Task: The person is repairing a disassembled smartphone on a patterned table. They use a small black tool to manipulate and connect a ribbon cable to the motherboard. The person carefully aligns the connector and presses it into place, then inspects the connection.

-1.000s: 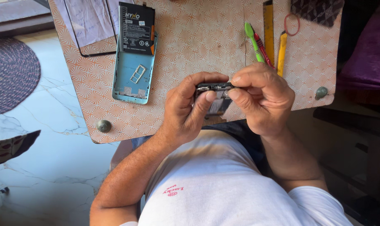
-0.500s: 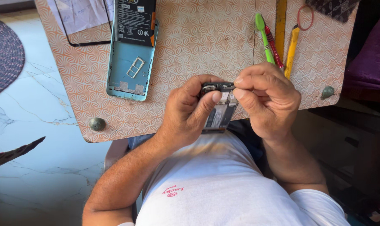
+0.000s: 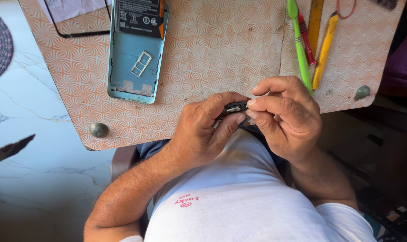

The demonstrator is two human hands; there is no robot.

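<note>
Since the earlier frame both hands have shifted right of centre. Left hand [image 3: 203,130] and right hand [image 3: 286,118] fingers [image 3: 261,102] pinch the small dark part [image 3: 236,107] between them.

A pale blue phone back cover [image 3: 135,67] lies on the patterned board [image 3: 221,49], well apart from a green tool [image 3: 300,49].

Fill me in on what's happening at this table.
A person in a white shirt pinches a small dark phone part between the left hand and right hand, at the near edge of the patterned board. An opened teal phone shell and several slim tools lie untouched farther back.
</note>
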